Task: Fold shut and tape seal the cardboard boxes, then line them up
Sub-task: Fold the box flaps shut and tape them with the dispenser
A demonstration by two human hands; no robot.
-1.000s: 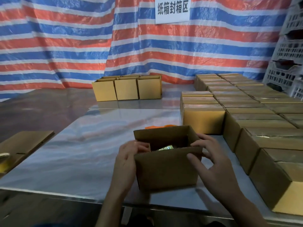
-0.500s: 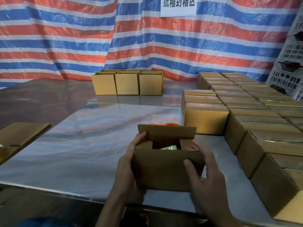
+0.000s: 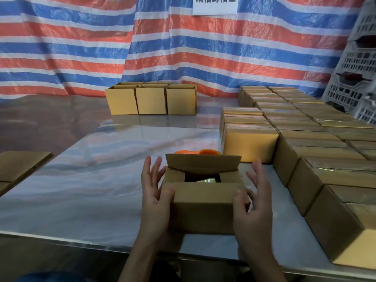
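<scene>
Left hand (image 3: 154,192), right hand (image 3: 255,204) flank box (image 3: 203,212), fingers (image 3: 147,169) straight, thumbs on near flap (image 3: 203,190); orange object (image 3: 195,152) half-hidden behind.

Table (image 3: 91,190), 3 rear boxes (image 3: 151,100), taped rows (image 3: 305,127) R

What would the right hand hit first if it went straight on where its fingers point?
Probably the front face of the nearest sealed box in the lined-up rows, beyond the right hand. Only bare table shows between them, though depth is hard to judge from this view.
</scene>
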